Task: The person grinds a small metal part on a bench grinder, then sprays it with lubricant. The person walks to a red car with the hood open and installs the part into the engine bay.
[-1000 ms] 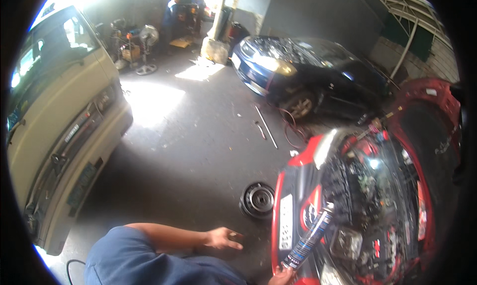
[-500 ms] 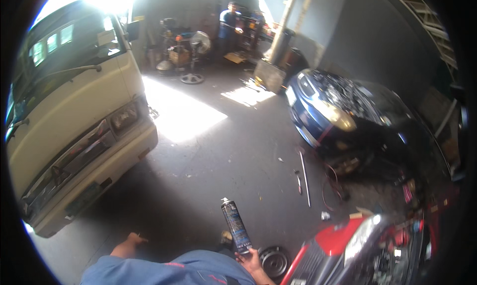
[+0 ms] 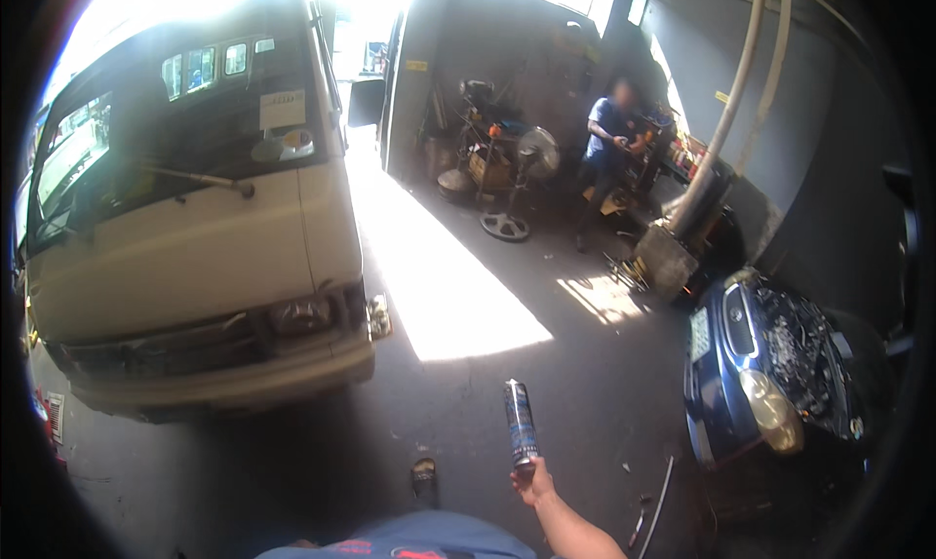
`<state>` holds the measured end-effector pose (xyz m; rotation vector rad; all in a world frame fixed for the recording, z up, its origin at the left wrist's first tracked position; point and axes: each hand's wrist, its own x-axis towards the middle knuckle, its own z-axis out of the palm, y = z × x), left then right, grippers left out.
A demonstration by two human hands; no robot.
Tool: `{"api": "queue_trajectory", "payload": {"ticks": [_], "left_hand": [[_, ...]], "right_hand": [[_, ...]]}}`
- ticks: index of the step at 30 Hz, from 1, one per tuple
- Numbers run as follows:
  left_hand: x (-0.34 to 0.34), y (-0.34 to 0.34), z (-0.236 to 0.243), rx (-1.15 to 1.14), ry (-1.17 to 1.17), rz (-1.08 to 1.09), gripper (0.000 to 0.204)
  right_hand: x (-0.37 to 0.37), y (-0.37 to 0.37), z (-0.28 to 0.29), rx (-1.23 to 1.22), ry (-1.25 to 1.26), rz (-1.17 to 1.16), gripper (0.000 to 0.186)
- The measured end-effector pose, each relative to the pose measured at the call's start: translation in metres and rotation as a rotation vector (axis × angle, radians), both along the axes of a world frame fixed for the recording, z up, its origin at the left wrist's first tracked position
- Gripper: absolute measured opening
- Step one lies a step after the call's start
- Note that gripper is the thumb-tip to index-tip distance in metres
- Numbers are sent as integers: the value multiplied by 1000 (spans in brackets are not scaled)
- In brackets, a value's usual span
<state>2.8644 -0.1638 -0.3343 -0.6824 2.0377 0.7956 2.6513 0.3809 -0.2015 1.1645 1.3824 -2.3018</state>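
A dark spray can [image 3: 521,424] with blue markings is in my right hand [image 3: 533,483], whose fingers close round its lower end. The can stands nearly upright, leaning a little to the left, held out in front of me above the grey floor [image 3: 458,403]. My right forearm reaches up from the lower edge. No left hand shows; the blue shirt [image 3: 419,538] fills the bottom middle. One of my feet, in a dark sandal [image 3: 423,471], shows just left of the can.
A cream van [image 3: 195,247] stands at the left. At the right is a blue car [image 3: 721,374] with its engine bay exposed. Farther back are a pedestal fan [image 3: 536,154], a person [image 3: 606,145] and a slanting pole [image 3: 726,111]. A long rod [image 3: 663,496] lies at the lower right.
The view has swung up and to the right-hand can's far side, bringing the van nearer. The red car has left the picture, as has my left hand. My right hand still grips the can.
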Motion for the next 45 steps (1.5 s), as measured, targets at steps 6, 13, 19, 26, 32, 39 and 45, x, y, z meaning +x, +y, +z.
{"api": "queue_trajectory", "payload": {"ticks": [6,13,19,26,32,39,45], "left_hand": [[-318,74,13,331,-109,135,57],[-720,175,145,865,-181,80,43],[-878,166,111,1360,-220,362,50],[-927,162,89,1128,84,1098,60],[-1070,145,97,665,744,758,31],[-1351,-16,88,874,540,1178,23],[-1503,-126,107,761,575,1202,23]], "right_hand": [[-134,6,-14,-265,-51,183,48],[-318,27,-15,-265,86,265,48],[-593,38,12,-4,196,484,47],[-917,-19,65,-50,41,644,49],[-1139,-132,35,-122,-4,702,53],[-1328,-273,8,-204,-69,755,56],[-1452,-331,-13,-232,-140,800,53]]}}
